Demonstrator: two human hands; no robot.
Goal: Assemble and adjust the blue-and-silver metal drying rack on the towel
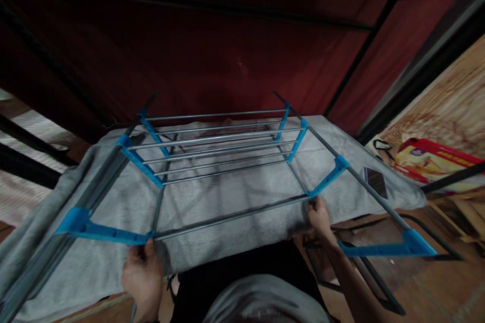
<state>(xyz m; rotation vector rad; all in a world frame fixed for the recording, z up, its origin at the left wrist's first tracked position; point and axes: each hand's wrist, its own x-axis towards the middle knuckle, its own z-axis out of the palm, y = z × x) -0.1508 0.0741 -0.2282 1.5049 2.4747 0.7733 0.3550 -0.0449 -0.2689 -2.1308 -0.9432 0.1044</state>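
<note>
A rack of grey metal tubes and blue plastic brackets [223, 221] lies across a grey cloth [227, 194]. Several thin rods run across its far part, joined to blue brackets on both sides. My left hand [143, 272] is closed at the near left corner, where a long blue bracket [109, 232] meets the front tube. At the near right corner, my right hand [319, 217] has its fingers wrapped round the joint below another blue bracket [326, 180]. Parts of the fingers are hidden under the frame. One more blue bracket [390, 250] sticks out past the cloth at right.
Grey tubes [102, 186] lie along the left side of the cloth. A phone [376, 182] rests near its right end. Beyond it are a red and yellow package [435, 159] and a dark-framed stool or chair [379, 282]. A dark red panel [227, 60] closes off the back.
</note>
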